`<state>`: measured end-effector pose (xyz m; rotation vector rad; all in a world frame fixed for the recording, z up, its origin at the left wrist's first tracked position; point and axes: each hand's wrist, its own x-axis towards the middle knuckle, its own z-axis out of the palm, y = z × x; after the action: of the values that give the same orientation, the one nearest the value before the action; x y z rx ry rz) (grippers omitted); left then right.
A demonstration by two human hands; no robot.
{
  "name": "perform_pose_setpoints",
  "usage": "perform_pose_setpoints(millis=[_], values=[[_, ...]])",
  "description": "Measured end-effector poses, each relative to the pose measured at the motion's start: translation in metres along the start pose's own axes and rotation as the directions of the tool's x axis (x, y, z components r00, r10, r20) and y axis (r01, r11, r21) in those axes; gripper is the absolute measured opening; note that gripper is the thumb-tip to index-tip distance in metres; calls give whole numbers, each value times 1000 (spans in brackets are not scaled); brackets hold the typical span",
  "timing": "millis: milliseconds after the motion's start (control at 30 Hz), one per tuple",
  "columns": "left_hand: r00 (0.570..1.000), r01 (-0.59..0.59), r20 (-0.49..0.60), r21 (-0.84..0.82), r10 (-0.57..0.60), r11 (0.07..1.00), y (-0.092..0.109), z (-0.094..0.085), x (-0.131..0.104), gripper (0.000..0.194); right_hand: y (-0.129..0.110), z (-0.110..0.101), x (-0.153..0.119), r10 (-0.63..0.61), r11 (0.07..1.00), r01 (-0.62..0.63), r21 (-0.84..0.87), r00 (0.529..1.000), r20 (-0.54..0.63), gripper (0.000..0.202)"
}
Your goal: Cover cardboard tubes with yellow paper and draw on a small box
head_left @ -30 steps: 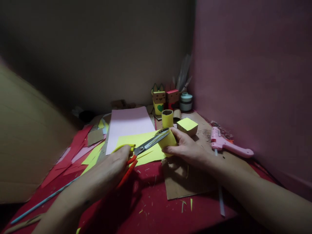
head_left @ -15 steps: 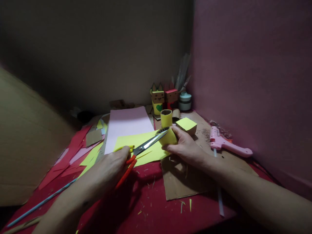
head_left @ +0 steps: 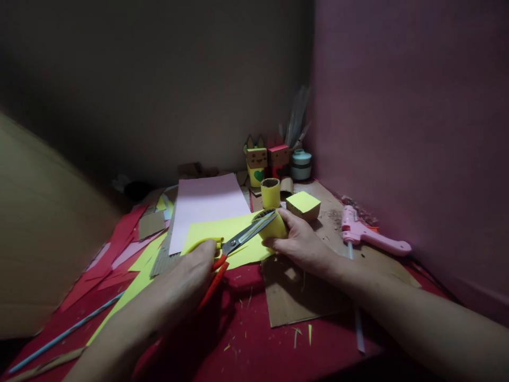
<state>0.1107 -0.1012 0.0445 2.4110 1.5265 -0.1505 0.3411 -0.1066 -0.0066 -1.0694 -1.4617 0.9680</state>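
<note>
From afar I had the left hand [head_left: 195, 270] gripping the scissors [head_left: 233, 243], blades at the rim of the tube [head_left: 275, 228] that the right hand [head_left: 304, 241] clasped near the yellow paper [head_left: 209, 232] — seemingly light, stiff yet crushable — best held gently round its side.

Scissors [head_left: 234, 243] are stretching from the left hand [head_left: 198, 266] to a tube [head_left: 277, 228] in the right hand [head_left: 305, 243]; behind, a second tube [head_left: 271, 196] is standing, a box [head_left: 303, 203] is sitting to its right (glue gun [head_left: 371, 237] lying farther right), and two figures [head_left: 257, 158] are standing left of a jar [head_left: 301, 165].
</note>
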Motion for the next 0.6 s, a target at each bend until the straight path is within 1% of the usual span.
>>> perform_pose_setpoints(millis=[133,233,300,433,600], values=[[996,-53,-74,61,57,997,-7,6,3,10,-3,-1,0,19,999,-20,-31,1000,-10,32],[992,-64,-110,48,69,997,-11,8,5,10,-6,-1,0,36,999,-37,-36,999,-13,31],[993,-51,-106,21,53,998,-9,6,5,11,-6,-1,0,35,999,-36,-40,999,-17,30],[998,7,-63,-54,-11,999,-2,0,1,15,-4,-1,0,17,998,-19,-68,999,-31,30],[999,2,-45,-42,-4,999,4,-2,-1,12,-1,-2,0,-18,992,14,-129,1000,-26,32]])
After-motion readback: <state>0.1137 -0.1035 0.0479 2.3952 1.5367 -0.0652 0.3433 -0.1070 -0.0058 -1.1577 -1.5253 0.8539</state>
